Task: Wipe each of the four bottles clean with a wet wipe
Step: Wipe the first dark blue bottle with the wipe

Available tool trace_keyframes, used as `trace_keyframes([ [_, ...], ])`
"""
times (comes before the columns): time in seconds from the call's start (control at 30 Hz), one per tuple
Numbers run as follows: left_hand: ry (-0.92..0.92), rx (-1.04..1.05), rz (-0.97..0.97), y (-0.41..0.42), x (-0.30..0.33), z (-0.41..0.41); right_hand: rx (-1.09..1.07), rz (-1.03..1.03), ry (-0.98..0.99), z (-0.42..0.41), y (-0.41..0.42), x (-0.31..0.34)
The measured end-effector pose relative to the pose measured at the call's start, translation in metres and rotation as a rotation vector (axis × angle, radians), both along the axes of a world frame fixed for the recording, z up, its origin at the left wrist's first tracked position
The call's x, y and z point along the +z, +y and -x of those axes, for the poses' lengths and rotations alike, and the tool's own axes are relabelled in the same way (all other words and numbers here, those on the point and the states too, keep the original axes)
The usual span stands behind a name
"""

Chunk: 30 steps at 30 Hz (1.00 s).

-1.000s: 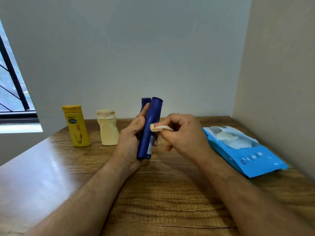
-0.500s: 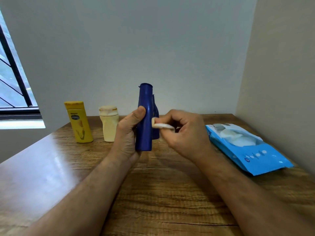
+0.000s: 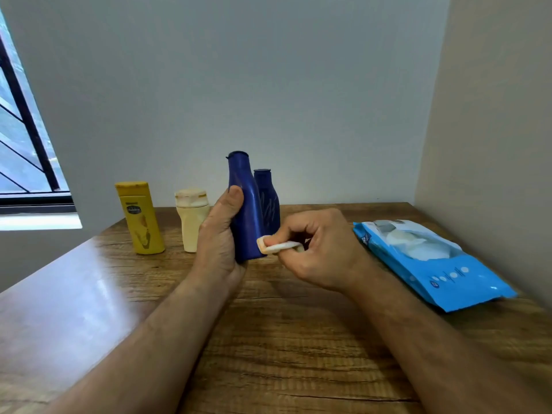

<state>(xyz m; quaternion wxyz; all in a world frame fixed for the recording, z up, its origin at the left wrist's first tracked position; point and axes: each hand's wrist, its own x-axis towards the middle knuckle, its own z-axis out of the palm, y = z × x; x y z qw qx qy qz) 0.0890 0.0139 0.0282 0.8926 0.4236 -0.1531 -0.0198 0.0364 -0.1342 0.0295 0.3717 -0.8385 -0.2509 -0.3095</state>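
Down to the base slides the wet wipe, pinched by the right hand — left hand grips the blue bottle mid-wipe; next, likely turn it for an unwiped side.

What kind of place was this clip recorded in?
Probably a room in a home: a wooden table pushed into a corner of plain walls, a barred window at left, and toiletry bottles beside a wet-wipe pack.

Soft daylight from the window glares on the table; edges bend, fairly sharp throughout.
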Motion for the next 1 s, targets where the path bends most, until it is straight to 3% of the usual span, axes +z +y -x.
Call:
trace_keyframes([
  [0.23, -0.072, -0.122, -0.188, -0.009, -0.008, 0.002, -0.183, -0.357, -0.149, 0.0, -0.006, 0.01],
  [0.47, 0.057, -0.033, -0.015, -0.001, -0.003, 0.0, 0.0, 0.036, 0.008, 0.002, 0.004, 0.003],
  [0.67, 0.091, -0.041, -0.031, -0.004, -0.002, 0.001, -0.005, 0.015, 0.007, 0.002, 0.004, 0.003],
  [0.87, 0.007, -0.083, -0.124, -0.012, -0.006, 0.006, -0.17, -0.265, -0.106, 0.001, 0.002, 0.008],
  [1.0, 0.072, -0.066, -0.03, -0.007, -0.001, 0.003, -0.069, -0.146, 0.022, 0.001, 0.005, 0.007],
])
